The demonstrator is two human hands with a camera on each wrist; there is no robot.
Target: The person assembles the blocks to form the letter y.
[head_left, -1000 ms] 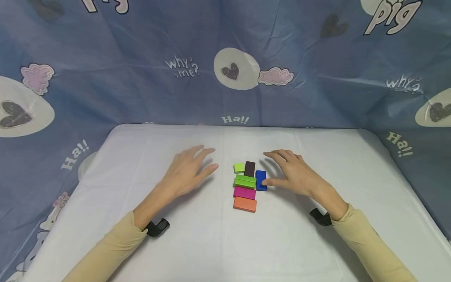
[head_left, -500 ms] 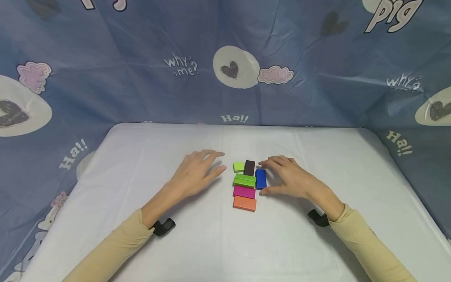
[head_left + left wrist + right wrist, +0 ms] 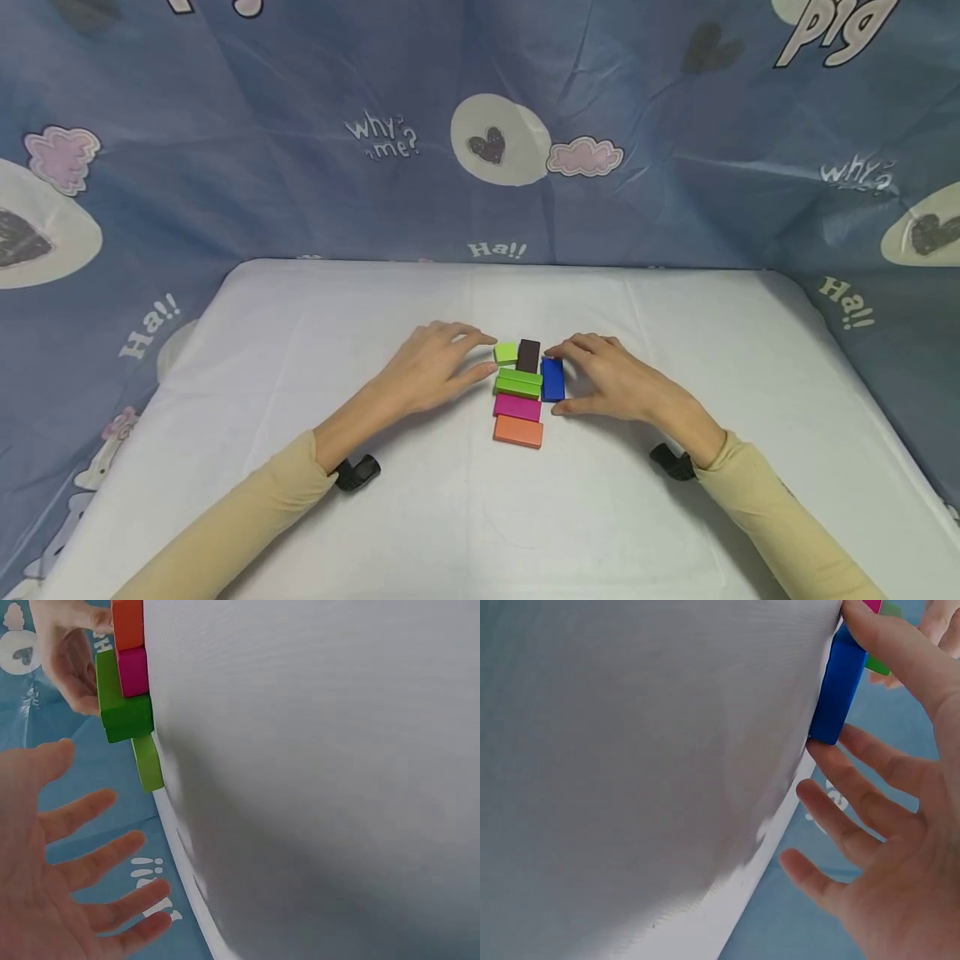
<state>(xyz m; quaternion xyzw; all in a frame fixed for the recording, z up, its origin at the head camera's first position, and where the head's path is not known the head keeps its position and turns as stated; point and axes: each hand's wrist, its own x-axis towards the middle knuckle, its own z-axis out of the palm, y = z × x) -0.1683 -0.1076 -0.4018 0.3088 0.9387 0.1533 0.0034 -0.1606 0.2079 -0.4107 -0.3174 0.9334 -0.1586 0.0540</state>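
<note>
A cluster of wooden-looking blocks lies mid-table in the head view. My right hand (image 3: 618,382) has its thumb and forefinger at opposite ends of the blue block (image 3: 553,380), pinching it on the cloth; the right wrist view shows this blue block (image 3: 838,690) between them. Fingers spread, my left hand (image 3: 429,367) stands just left of the small lime block (image 3: 506,353), holding nothing. A dark brown block (image 3: 528,356) is beside the lime one. Nearer are green blocks (image 3: 518,383), a magenta block (image 3: 517,407) and an orange block (image 3: 517,432).
White cloth (image 3: 465,517) covers the table. A blue printed curtain (image 3: 337,200) rises along its back and sides. Black wrist devices (image 3: 358,473) sit under both wrists.
My left hand has moved right, up to the lime block. My right hand has lowered and closed its thumb and forefinger around the blue block's ends. The blocks have barely moved.
</note>
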